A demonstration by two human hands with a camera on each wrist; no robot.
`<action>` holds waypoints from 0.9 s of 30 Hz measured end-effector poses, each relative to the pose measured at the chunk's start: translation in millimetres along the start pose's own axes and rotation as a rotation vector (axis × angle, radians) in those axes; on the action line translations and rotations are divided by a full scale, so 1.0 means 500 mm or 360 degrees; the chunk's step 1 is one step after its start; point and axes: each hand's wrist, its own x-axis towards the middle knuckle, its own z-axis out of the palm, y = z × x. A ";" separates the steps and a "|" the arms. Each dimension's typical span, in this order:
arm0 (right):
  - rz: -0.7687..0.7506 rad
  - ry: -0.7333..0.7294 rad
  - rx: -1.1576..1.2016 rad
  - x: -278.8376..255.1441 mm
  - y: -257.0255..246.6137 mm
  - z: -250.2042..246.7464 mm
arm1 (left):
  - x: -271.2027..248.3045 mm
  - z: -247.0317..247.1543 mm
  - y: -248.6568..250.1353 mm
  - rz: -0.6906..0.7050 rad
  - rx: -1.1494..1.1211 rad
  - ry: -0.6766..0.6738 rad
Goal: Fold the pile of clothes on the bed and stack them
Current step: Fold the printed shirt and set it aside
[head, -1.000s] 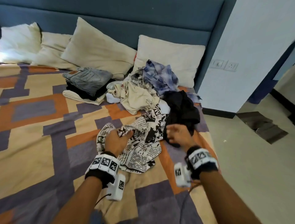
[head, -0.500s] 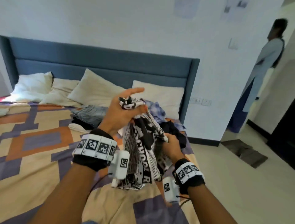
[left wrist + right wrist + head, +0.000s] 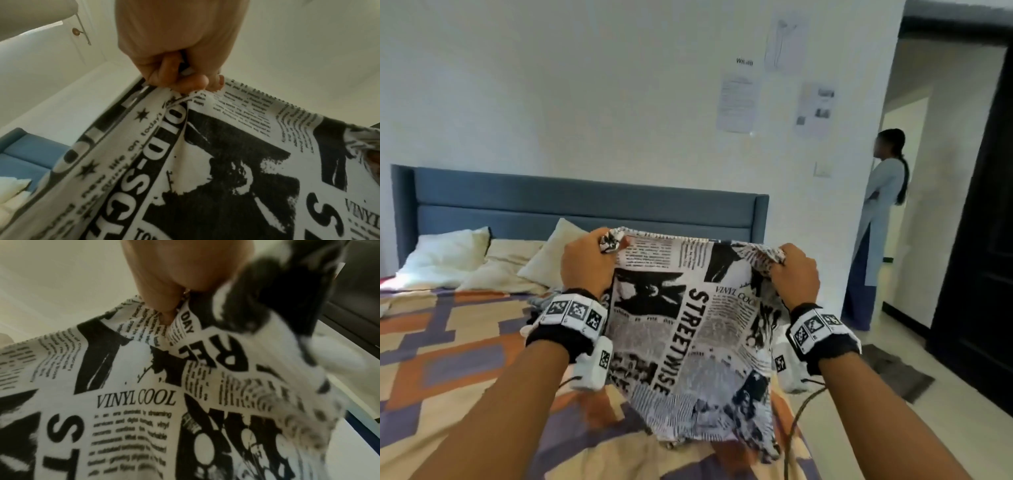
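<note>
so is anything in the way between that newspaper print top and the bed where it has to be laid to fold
Nothing visible. The left hand and right hand hold the newspaper print top spread by its upper corners above the patterned bedspread, and the stretch beneath it shows only bare cover; the top hides what lies behind it.

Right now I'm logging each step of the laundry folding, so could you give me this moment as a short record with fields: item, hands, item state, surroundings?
item: black-and-white newspaper-print garment
left hand: grips one top corner
right hand: grips the other top corner
item state: held up and spread between the hands, unfolded, hanging over the bed
surroundings: pillows by the blue headboard; a person stands at the doorway
</note>
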 end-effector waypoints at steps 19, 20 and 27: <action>0.0023 -0.1297 -0.0667 -0.172 0.224 0.188 | -0.182 0.028 -0.314 -0.1371 -0.0170 -0.0032; 0.0118 -0.1257 -0.0520 -0.176 0.231 0.197 | -0.183 0.040 -0.329 -0.1416 -0.0032 -0.0091; 0.0447 -0.1233 0.0868 -0.180 0.117 0.240 | -0.291 0.169 -0.173 -0.0436 -0.0162 -0.1317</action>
